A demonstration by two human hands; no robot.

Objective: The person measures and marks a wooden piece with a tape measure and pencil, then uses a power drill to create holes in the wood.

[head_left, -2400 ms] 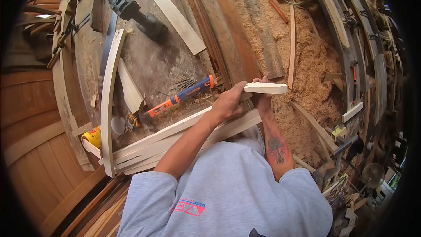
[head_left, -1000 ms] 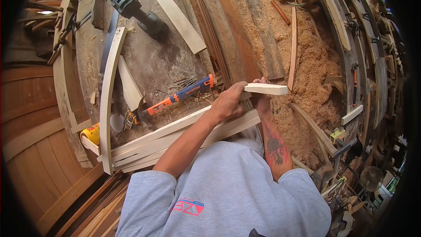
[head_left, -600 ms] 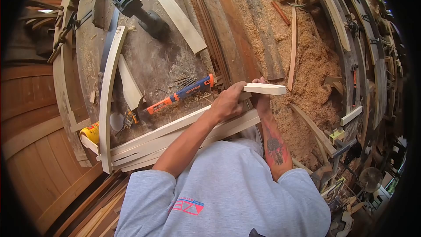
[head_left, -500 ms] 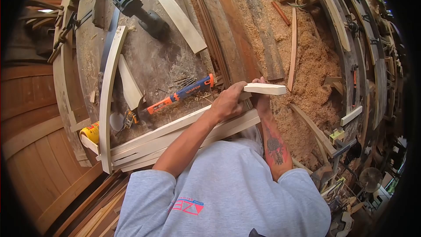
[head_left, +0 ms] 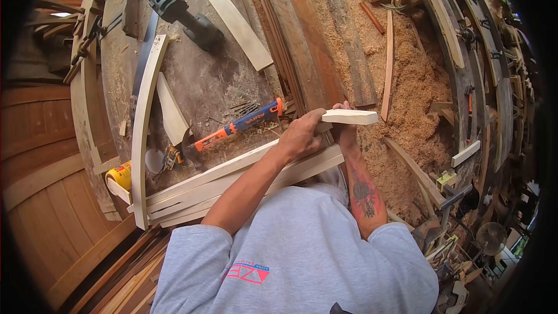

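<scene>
My left hand is closed on pale wooden strips, its thumb and fingers at the near side of a short strip end. Behind that end my right hand grips the same strip, its fingertips showing above and most of the palm hidden. Beneath my left forearm, several long pale strips lie bundled together, running to the lower left. Beyond them a hammer with a blue and orange handle rests on the bench. Loose nails lie just past the handle.
A cordless drill lies on the worn bench, with a pale board beside it. At left are a curved strip, a tape measure and a yellow container. Wood shavings cover the floor to the right.
The strip end and both hands have shifted very slightly to the left. The grip looks the same, and the things on the bench have stayed put.
</scene>
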